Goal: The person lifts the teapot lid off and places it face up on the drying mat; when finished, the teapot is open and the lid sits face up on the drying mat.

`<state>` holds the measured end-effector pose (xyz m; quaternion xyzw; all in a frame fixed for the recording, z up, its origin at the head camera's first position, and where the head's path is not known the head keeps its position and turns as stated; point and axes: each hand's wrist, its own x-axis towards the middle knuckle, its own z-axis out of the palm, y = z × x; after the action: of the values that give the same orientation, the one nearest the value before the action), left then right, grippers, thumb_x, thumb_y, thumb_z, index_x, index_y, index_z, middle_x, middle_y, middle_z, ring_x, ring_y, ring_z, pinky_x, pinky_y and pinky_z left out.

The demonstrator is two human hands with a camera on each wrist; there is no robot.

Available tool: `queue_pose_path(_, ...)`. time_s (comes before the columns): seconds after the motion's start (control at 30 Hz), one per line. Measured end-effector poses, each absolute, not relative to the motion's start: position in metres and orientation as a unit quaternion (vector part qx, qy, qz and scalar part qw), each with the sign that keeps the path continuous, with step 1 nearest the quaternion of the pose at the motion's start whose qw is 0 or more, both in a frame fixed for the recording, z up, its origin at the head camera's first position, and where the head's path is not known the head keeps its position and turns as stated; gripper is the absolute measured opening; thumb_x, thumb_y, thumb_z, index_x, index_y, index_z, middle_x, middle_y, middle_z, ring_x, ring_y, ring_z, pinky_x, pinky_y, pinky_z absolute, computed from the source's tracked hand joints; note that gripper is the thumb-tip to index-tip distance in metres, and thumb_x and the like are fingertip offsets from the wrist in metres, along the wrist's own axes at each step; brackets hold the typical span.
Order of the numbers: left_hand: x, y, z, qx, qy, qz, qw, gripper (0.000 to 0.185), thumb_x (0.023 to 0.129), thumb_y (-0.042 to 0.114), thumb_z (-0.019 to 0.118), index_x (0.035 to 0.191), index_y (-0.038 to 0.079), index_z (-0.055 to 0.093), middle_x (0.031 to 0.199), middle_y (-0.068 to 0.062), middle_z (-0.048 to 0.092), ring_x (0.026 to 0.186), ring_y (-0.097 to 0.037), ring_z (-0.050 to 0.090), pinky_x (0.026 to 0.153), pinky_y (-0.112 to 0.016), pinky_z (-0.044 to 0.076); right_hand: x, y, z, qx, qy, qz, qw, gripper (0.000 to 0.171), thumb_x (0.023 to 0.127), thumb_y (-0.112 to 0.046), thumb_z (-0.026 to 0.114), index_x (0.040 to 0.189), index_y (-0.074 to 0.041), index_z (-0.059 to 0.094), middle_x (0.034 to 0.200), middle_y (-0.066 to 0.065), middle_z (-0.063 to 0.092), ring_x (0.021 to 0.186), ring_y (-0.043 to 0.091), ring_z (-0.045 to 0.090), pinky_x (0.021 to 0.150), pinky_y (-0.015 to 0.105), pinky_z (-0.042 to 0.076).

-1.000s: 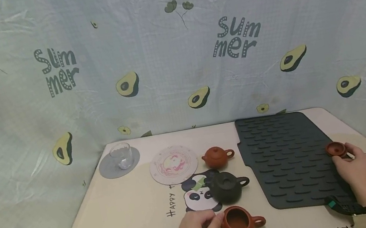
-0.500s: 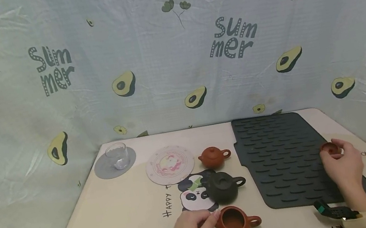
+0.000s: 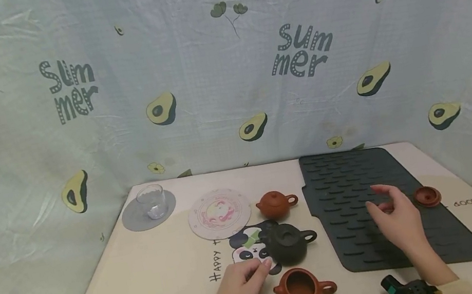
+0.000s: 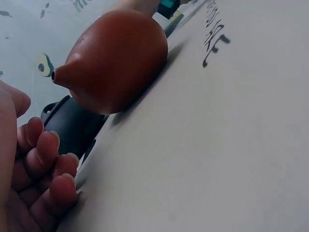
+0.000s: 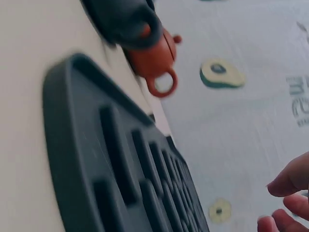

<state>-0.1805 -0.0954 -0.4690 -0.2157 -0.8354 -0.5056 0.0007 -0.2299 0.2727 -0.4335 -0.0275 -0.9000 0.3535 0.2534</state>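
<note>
Since a second earlier, the right hand had let go of the small red lid and drawn back leftward across the dark ridged mat; the left hand had slipped off the open red teapot.

The lid lay alone on the mat's right edge, just right of the right hand and not touching it. That hand hovered over the mat's middle with fingers loosely spread, grasping nothing.

Left of the mat's near corner stood the open red teapot, lidless, spout toward the left hand and handle toward the mat. The left hand rested on the bench just left of that teapot, fingers lightly curled and empty, near the spout but apart from it.

Just behind the open teapot, beside the mat's left edge, sat a black teapot with its lid on. Farther back, near the mat's far left corner, stood a smaller red teapot, also lidded.
</note>
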Motion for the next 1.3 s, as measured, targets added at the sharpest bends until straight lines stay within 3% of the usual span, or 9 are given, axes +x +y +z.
queue_pose_path(0.1,-0.186,-0.096,-0.470,-0.200,-0.835,-0.512,-0.007,0.048,0.106,0.046,0.053,0.068,0.018,0.057,0.054,0.011,0.046,0.052,-0.005,0.048,0.052,-0.022,0.036,-0.231,0.262,-0.433,-0.005,-0.903,0.361,0.234,0.042,0.100,-0.021,0.068,0.137,-0.007,0.057,0.128,0.014,0.063,0.083,0.007,0.056,0.063,0.031,0.045)
queue_pose_path(0.33,-0.207,-0.094,-0.472,-0.189,-0.849,-0.492,0.039,0.048,0.106,0.045,0.054,0.066,0.019,0.056,0.055,0.012,0.047,0.056,-0.005,0.048,0.053,-0.023,0.036,-0.237,0.237,-0.434,0.047,-0.905,0.380,0.183,0.039,0.100,-0.024,0.069,0.134,-0.010,0.058,0.127,0.012,0.064,0.086,0.019,0.061,0.062,0.031,0.047)
queue_pose_path(0.53,-0.230,-0.094,-0.476,-0.144,-0.853,-0.500,0.038,0.052,0.106,0.050,0.051,0.066,0.017,0.055,0.053,0.008,0.048,0.042,-0.008,0.043,0.042,-0.025,0.033,-0.244,0.214,-0.432,0.097,-0.904,0.394,0.136,0.037,0.099,-0.025,0.071,0.131,-0.009,0.062,0.124,0.012,0.066,0.078,0.015,0.061,0.063,0.032,0.048)
queue_pose_path(0.9,-0.243,-0.089,-0.480,-0.139,-0.864,-0.481,0.054,0.053,0.105,0.057,0.048,0.073,0.017,0.063,0.061,0.008,0.050,0.056,-0.009,0.049,0.052,-0.027,0.038,-0.252,0.177,-0.414,0.198,-0.899,0.386,0.056,0.025,0.096,-0.037,0.074,0.116,-0.021,0.074,0.106,-0.006,0.067,0.076,0.012,0.059,0.061,0.032,0.048)
queue_pose_path(1.07,-0.241,-0.089,-0.480,-0.148,-0.872,-0.462,0.062,0.049,0.104,0.056,0.050,0.072,0.021,0.063,0.065,0.012,0.051,0.064,-0.007,0.048,0.058,-0.026,0.038,-0.251,0.167,-0.412,0.252,-0.893,0.372,0.021,0.028,0.097,-0.040,0.072,0.116,-0.021,0.075,0.109,-0.005,0.067,0.078,0.009,0.060,0.061,0.030,0.050)
queue_pose_path(1.3,-0.238,-0.089,-0.480,-0.158,-0.874,-0.454,0.078,0.048,0.104,0.053,0.053,0.066,0.023,0.053,0.060,0.013,0.043,0.059,-0.004,0.043,0.054,-0.024,0.033,-0.251,0.164,-0.419,0.270,-0.897,0.351,0.008,0.026,0.094,-0.039,0.075,0.116,-0.024,0.076,0.107,-0.004,0.068,0.076,0.007,0.059,0.063,0.029,0.049)
